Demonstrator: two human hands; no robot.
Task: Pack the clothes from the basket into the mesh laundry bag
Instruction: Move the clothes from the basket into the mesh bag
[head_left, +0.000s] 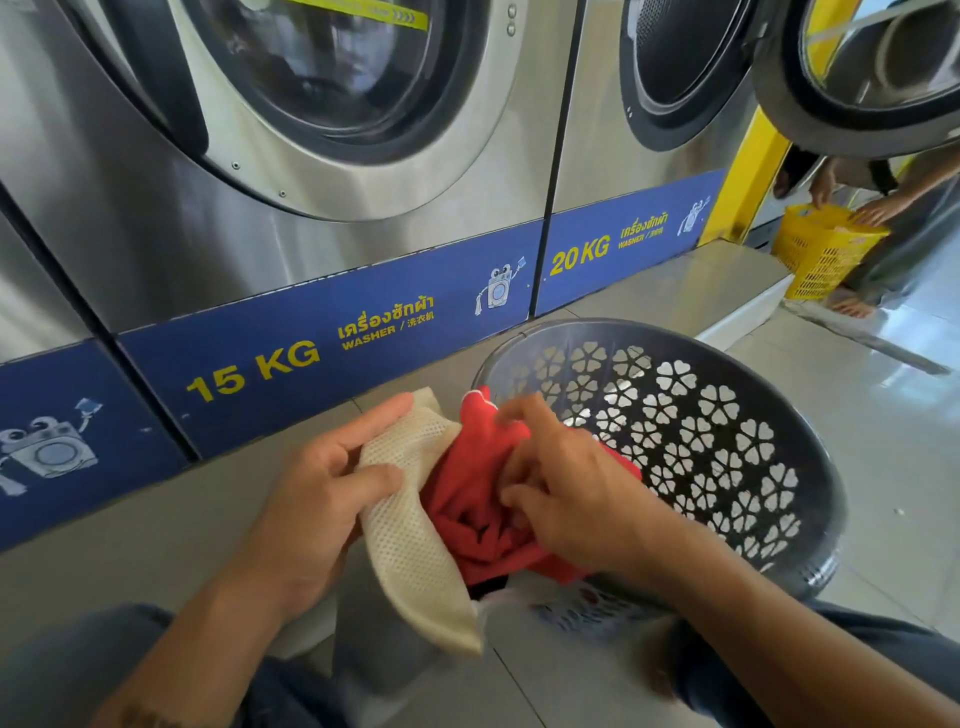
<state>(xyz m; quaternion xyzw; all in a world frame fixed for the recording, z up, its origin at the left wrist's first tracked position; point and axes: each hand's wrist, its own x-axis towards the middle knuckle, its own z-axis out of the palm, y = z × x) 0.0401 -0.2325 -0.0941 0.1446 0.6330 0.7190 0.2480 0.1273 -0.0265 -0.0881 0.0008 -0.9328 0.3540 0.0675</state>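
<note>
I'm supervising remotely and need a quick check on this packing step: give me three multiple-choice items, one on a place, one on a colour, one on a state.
1. Where is the dark laundry basket relative to the hands?
A. To the person's right, on the floor
B. Inside the 15 KG washer
C. On the person's left

2. What colour is the garment going into the mesh laundry bag?
A. Blue
B. Red
C. Green

3. What is the left hand doing?
A. Resting flat on the floor
B. Gripping the mesh bag's edge
C. Holding the yellow basket

Answers:
1. A, the basket sits on the tiles to the right of the right hand.
2. B, the red garment is bunched at the bag's mouth under the right hand.
3. B, the left fingers pinch the cream mesh, holding it open.
</note>
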